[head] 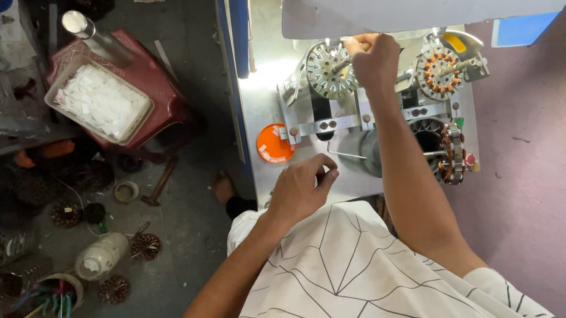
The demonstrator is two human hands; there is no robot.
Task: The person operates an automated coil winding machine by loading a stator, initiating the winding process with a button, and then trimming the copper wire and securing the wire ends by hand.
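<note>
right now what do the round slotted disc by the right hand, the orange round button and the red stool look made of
The round slotted disc by the right hand: grey metal, dull sheen, probably stacked steel. The orange round button: glossy, evenly coloured, likely plastic. The dark red stool: moulded-looking, slightly shiny, probably plastic. The machine's silver plate reflects light: bare metal.

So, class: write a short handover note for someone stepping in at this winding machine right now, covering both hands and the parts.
Right hand: reaching onto the bare stator seated at the machine's left station.
Left hand: fingers curled at the front edge of the machine bed, near a thin metal rod.
Done: stator with copper windings sits at the right station.
Left: the left stator shows no copper.
Orange round button is untouched.
</note>
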